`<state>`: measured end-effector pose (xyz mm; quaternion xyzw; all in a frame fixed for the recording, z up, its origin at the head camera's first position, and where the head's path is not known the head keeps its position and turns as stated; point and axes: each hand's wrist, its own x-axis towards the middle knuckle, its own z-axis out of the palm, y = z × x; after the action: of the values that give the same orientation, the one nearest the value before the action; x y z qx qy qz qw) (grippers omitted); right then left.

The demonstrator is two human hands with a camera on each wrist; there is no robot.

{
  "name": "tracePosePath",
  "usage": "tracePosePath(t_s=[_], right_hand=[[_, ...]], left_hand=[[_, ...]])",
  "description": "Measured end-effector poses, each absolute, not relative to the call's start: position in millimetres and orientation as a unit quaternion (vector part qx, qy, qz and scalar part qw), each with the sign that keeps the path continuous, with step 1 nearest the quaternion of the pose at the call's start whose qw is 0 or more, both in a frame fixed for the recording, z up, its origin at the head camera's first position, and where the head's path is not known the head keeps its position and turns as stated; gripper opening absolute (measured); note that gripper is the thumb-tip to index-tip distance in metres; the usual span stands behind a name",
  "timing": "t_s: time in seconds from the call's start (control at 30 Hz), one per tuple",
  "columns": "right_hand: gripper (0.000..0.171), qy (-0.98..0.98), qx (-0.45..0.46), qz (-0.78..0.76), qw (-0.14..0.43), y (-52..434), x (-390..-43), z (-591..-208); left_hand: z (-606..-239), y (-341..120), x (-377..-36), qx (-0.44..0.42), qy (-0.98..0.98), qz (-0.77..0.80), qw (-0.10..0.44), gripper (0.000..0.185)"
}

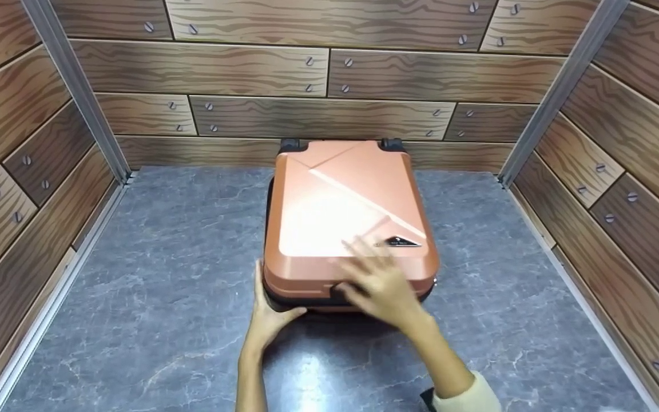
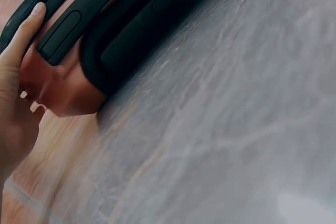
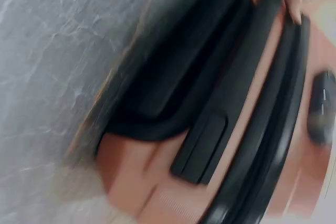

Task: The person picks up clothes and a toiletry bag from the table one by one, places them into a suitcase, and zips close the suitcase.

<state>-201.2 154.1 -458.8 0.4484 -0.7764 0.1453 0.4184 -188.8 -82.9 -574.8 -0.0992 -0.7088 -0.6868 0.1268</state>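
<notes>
A rose-gold hard-shell suitcase (image 1: 358, 189) lies flat on the floor, its wheels at the far end. My left hand (image 1: 268, 320) grips its near left corner, fingers along the side and thumb across the end. In the left wrist view that thumb lies by the black zipper, near a black carry handle (image 2: 100, 17). My right hand (image 1: 378, 286), blurred, is spread over the near top edge by the dark triangular badge (image 1: 403, 242), fingers extended. The right wrist view shows the handle end, with a black lock (image 3: 321, 107) beside the zipper.
Grey marbled flooring (image 1: 181, 286) surrounds the suitcase. Wood-plank-patterned walls (image 1: 249, 68) stand behind and on both sides, joined by metal corner posts (image 1: 80, 86). The suitcase's wheels (image 1: 391, 144) are close to the back wall.
</notes>
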Motion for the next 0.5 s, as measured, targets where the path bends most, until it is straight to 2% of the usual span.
tracePosePath(t_s=[0.1, 0.2, 0.4, 0.5], right_hand=[[0.033, -0.769, 0.376, 0.227, 0.465, 182.0, -200.6, -455.0], [0.032, -0.764, 0.303, 0.314, 0.476, 209.9, -199.2, -454.8], [0.034, -0.779, 0.18, 0.439, 0.409, 244.8, -185.0, -451.2], [0.029, -0.791, 0.124, 0.483, 0.354, 254.6, -178.1, -453.7]], left_hand=[[-552.9, -82.1, -176.2, -0.089, -0.721, -0.675, 0.129, 0.127], [-524.7, -77.8, -162.7, -0.103, -0.74, -0.642, 0.173, 0.124], [-501.9, -59.9, -168.5, -0.212, -0.764, -0.497, 0.353, 0.114], [-497.2, -47.7, -178.7, -0.274, -0.769, -0.402, 0.414, 0.107]])
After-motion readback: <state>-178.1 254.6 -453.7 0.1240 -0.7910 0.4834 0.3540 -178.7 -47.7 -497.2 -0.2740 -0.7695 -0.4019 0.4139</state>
